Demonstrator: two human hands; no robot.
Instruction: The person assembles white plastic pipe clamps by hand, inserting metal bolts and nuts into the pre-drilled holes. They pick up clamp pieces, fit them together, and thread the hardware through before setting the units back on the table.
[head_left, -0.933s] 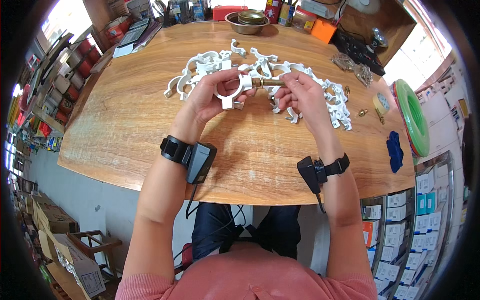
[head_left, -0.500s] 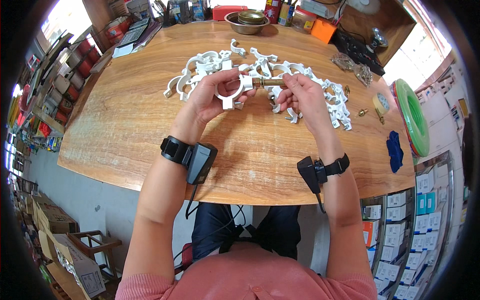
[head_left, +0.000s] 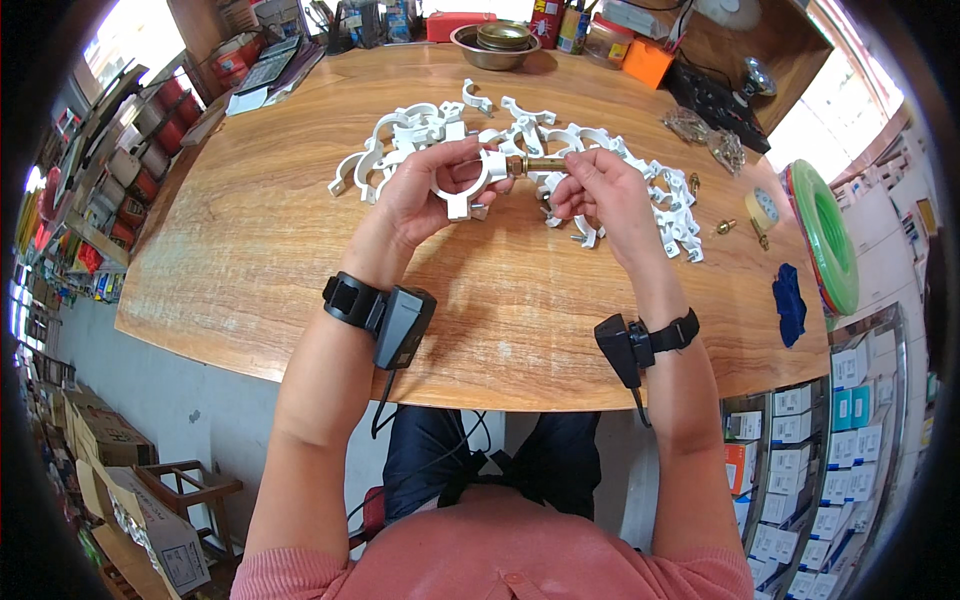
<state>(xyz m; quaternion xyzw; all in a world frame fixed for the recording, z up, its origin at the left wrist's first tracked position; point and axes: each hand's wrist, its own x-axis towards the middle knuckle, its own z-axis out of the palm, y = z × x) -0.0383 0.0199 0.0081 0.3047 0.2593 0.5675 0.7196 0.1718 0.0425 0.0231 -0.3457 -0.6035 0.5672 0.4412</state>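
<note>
My left hand (head_left: 412,192) is closed around a white plastic pipe clamp (head_left: 458,207) with an open ring, held above the table. A brass-coloured expansion bolt (head_left: 540,164) sticks out sideways from the clamp's neck toward the right, with a nut-like part close to the neck. The thumb and fingers of my right hand (head_left: 612,190) pinch the bolt's far end. How deep the bolt sits in the clamp is hidden. Behind my hands lies a spread of more white pipe clamps (head_left: 375,140), some with small metal screws.
On the wooden table (head_left: 220,230), brass bolts (head_left: 725,226), a tape roll (head_left: 762,208), small plastic bags (head_left: 725,148) and a dark blue cloth (head_left: 790,305) lie at the right. Green coiled tubing (head_left: 825,240) leans by the right edge. Metal bowls (head_left: 492,48) stand at the back.
My right fingertips have shifted slightly at the bolt's end. The clamp has moved only a touch to the right; both arms stay in nearly the same place.
</note>
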